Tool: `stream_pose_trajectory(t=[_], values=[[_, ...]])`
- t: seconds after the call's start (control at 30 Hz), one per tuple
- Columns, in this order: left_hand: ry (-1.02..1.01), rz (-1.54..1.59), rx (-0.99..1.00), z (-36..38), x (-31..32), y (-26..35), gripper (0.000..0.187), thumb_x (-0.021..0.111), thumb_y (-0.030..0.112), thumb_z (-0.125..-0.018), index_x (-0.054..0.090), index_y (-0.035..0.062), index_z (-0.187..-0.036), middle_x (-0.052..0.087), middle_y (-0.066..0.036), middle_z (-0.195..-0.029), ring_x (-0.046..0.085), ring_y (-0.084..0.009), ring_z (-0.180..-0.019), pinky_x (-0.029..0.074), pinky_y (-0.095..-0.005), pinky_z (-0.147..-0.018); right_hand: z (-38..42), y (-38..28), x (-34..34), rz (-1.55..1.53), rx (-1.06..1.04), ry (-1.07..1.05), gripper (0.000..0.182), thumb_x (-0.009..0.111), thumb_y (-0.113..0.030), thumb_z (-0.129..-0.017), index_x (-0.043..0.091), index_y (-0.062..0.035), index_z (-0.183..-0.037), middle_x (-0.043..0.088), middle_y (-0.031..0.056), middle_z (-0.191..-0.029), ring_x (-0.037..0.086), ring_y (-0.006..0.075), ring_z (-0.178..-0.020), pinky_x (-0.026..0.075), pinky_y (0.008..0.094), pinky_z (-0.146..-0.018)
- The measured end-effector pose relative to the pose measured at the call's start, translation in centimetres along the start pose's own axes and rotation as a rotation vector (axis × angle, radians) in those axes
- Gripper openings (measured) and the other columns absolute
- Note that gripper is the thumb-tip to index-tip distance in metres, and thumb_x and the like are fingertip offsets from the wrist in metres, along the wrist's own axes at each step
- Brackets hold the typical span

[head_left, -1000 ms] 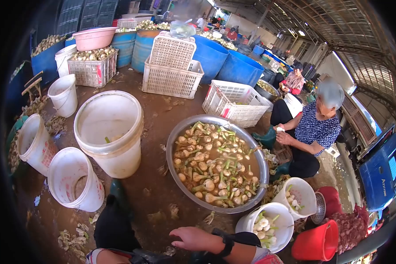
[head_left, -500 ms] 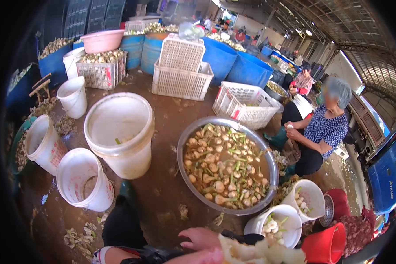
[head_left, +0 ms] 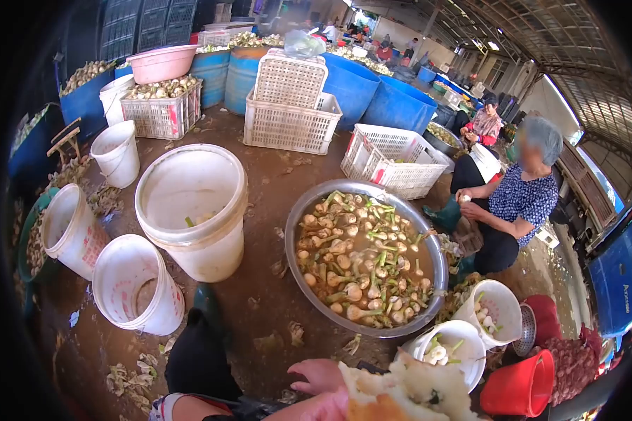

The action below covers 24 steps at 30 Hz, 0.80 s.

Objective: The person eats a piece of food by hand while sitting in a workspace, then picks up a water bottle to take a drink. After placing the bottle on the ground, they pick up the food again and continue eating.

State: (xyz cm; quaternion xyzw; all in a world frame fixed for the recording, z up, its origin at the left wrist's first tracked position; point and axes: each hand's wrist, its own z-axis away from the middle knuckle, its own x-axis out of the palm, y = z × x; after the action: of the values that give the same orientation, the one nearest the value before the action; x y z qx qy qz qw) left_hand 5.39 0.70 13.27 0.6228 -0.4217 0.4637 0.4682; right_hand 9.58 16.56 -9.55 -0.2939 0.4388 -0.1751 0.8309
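Note:
At the bottom edge my left hand [head_left: 328, 407] holds a bitten piece of bread [head_left: 418, 393], pale and torn, with a browned crust. Its fingers are partly cut off by the frame and hidden by the bread. Just above it, my right hand [head_left: 317, 375] points to the left with nothing visible in it and its fingers loosely apart. Past both hands sits a wide metal basin [head_left: 293, 270], where bulbs with green stems [head_left: 361, 263] lie in brown water. Partly behind the bread is a white bucket [head_left: 474, 361] with peeled white bulbs.
Several white buckets [head_left: 130, 281] and a large white tub [head_left: 211, 259] stand to the left. Plastic crates [head_left: 288, 133] and blue barrels [head_left: 400, 105] line the back. A seated person [head_left: 519, 196] handles a bulb at right. A red bucket [head_left: 509, 386] stands at lower right.
The bread has risen higher into view and covers part of the white bucket. My right hand has barely moved. The view has shifted slightly.

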Motion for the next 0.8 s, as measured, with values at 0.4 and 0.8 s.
stream_pose_trajectory(t=[0.4,0.8], values=[[0.017,-0.099,0.331,-2.3,-1.8,0.8,0.040,0.040,0.021,-0.089,0.037,-0.0037,-0.120,0.052,-0.021,-0.112,0.052,-0.0315,-0.104,0.037,-0.0428,-0.093,2.4,-3.8,-3.0,-0.167,-0.101,0.214,0.025,0.053,-0.022,-0.071,0.057,-0.0039,-0.089,0.058,0.0202,-0.088,0.056,0.0339,-0.085,0.043,0.0412,-0.073],[0.315,0.402,0.290,-3.2,-0.6,1.1,0.039,0.037,0.019,-0.090,0.036,-0.0029,-0.122,0.050,-0.019,-0.116,0.047,-0.0318,-0.111,0.030,-0.0483,-0.098,4.2,-4.4,-4.0,-0.291,-0.046,0.217,0.029,0.057,-0.027,-0.071,0.058,-0.0040,-0.089,0.058,0.0219,-0.092,0.055,0.0327,-0.091,0.043,0.0411,-0.077]])
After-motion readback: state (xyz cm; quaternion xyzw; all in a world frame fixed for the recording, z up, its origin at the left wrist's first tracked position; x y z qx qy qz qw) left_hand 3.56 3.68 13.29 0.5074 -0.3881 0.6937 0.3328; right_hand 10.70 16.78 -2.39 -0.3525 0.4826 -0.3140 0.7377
